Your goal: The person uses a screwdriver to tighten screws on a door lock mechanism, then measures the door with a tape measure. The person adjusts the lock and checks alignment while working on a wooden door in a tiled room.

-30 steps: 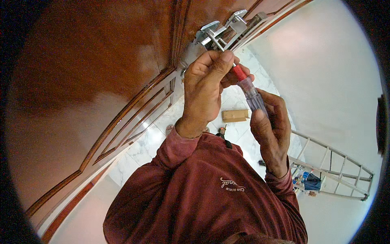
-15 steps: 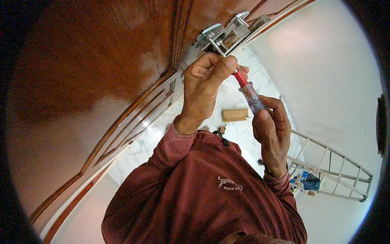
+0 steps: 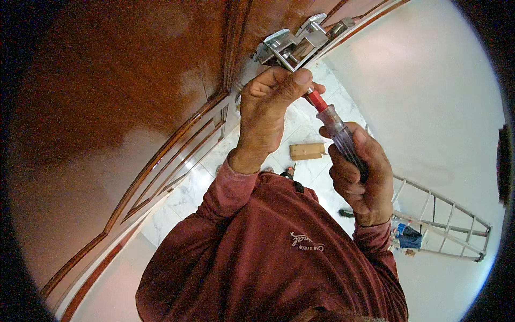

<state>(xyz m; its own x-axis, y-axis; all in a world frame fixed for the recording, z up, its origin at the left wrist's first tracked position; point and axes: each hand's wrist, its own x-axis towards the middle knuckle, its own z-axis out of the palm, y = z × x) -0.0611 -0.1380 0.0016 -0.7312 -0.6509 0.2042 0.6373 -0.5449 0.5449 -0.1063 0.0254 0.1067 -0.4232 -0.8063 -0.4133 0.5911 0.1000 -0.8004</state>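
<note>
— Can you see the screwdriver (image 3: 335, 126) tip?
— No, the left hand (image 3: 268, 115) covers it, and the right hand (image 3: 360, 174) hides the handle's end.
— That ladder (image 3: 442, 222)?
— Its far end is cut off.

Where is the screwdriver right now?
In the head view, upper middle: the screwdriver slants between both hands, its clear handle in the right hand, its shaft steadied by the left hand, its tip at the metal door hardware.

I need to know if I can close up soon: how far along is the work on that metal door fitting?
Done: the silver metal fitting sits mounted on the glossy brown wooden door. In hand: the right hand grips a clear-handled screwdriver with a red collar, its shaft at the fitting, steadied by the left hand. Left: whether any screws remain cannot be told.
</note>
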